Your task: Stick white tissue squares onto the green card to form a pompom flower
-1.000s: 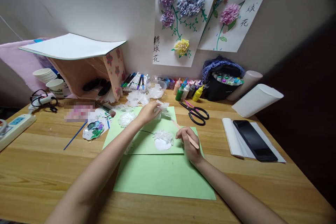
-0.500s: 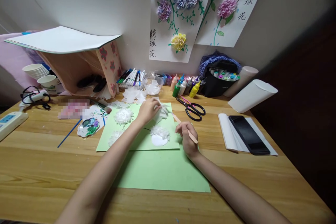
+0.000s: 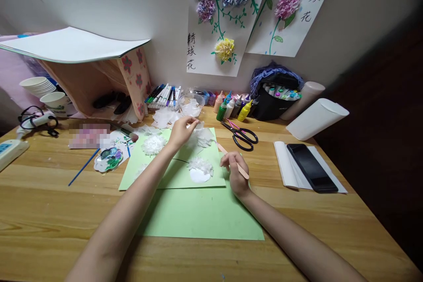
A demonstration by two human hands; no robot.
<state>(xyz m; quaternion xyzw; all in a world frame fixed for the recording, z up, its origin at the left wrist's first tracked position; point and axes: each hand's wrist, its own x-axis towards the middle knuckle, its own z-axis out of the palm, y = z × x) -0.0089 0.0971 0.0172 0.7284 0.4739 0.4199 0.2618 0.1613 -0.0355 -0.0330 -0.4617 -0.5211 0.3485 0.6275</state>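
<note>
My left hand (image 3: 183,131) hovers at the top of a green sheet (image 3: 172,180), beside crumpled white tissue paper pieces (image 3: 202,135). Its thumb and fingertips come together; whatever may be between them is too small to make out. My right hand (image 3: 238,174) is closed round a flat wooden craft stick (image 3: 243,172), whose far end points up and left toward the tissue pieces. On the sheet sit ruffled white paper flowers, one (image 3: 153,145) at upper left and one (image 3: 201,166) at lower right above a bare white disc (image 3: 199,176). My left forearm partly covers another at lower left.
A second green sheet (image 3: 205,218) lies underneath. Black scissors (image 3: 244,136), paint bottles (image 3: 244,111) and a clear bowl (image 3: 191,105) stand behind. A paint palette (image 3: 109,159) and a blue brush (image 3: 84,166) are left; a phone (image 3: 312,167) rests on folded paper at right.
My left hand has shifted slightly up and left, away from the tissue pieces, uncovering more of them. My right hand keeps its hold on the craft stick. The view has shifted slightly.
</note>
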